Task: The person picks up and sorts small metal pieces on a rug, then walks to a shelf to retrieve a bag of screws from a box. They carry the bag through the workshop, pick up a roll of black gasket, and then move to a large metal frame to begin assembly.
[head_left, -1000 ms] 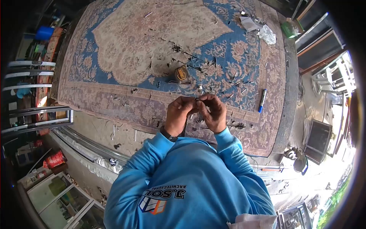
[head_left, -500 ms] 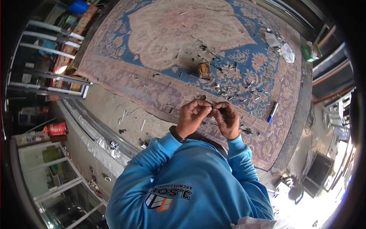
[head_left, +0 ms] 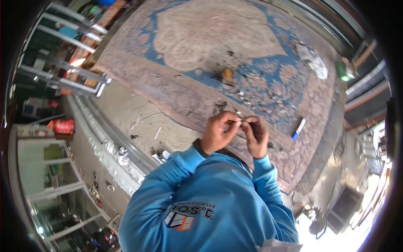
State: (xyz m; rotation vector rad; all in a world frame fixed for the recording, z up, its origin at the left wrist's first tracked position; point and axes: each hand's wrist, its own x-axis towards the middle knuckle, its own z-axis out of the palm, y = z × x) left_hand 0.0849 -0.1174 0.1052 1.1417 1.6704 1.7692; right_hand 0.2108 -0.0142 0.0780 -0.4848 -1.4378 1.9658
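My left hand [head_left: 219, 133] and my right hand [head_left: 256, 136] meet in front of my chest, above the near edge of the patterned carpet [head_left: 184, 90]. Thumb and fingers of each hand are pinched together, the fingertips almost touching. Between them is something small and dark, too blurred to name. Beyond the hands, a yellow and black object [head_left: 227, 75] sits on the carpet with small metal pieces [head_left: 247, 98] scattered beside it. A blue and white marker [head_left: 299, 129] lies to the right of my right hand.
Clear plastic bags [head_left: 317, 67] and a green box [head_left: 346, 70] are at the upper right. Long metal profiles [head_left: 111, 153] run along the floor on the left, near a red bag [head_left: 62, 126]. Framed panels [head_left: 58, 191] stand at the lower left.
The view has shifted and blurred slightly. Both hands appear a little further right and lower, still pinched together at the fingertips.
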